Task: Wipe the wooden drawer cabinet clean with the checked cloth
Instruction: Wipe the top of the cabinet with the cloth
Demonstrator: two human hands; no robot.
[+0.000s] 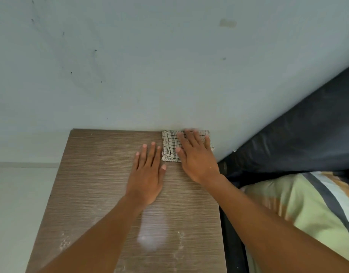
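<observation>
Pressing flat with straight fingers, the right hand (195,156) pins the checked cloth (169,147) at the one-o'clock corner of the wooden cabinet top (95,174), the left hand (148,175) lying flat at the cloth's eight o'clock.

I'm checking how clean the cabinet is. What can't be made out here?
Drawers and front of the cabinet: the head view shows only its top, and the frame's bottom edge cuts off the near end.
Right half of the cloth: covered by the right hand.
That hand's fingertips: blurred.
Top under the left hand and both forearms: hidden.
The pale patch: dust or glare, cannot tell.
</observation>
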